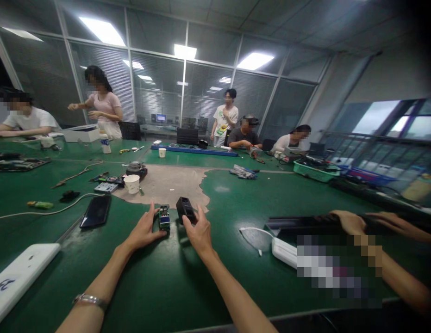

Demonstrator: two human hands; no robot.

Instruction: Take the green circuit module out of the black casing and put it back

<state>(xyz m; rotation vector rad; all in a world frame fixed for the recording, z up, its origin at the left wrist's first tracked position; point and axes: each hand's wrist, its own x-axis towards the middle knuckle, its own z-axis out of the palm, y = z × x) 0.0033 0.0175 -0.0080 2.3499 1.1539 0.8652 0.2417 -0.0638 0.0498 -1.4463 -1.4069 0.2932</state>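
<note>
My left hand (146,226) curves around a small circuit-board assembly (164,219) that stands on the green table, thumb at its near end and fingers along its left side. My right hand (199,231) grips a black plastic casing (185,209), tilted a little, with the thumb on its near side and fingers on its right. The two pieces are a short gap apart. Left of my left hand lies a black smartphone (96,211). A paper cup (132,183) stands beyond, beside a dark round device (137,169).
A white power bank (288,253) with a cable lies to my right, near a co-worker's hands (350,222) on a long black part. A white case (24,277) sits at front left. A green basket (315,172) of cables stands back right. Several people surround the table.
</note>
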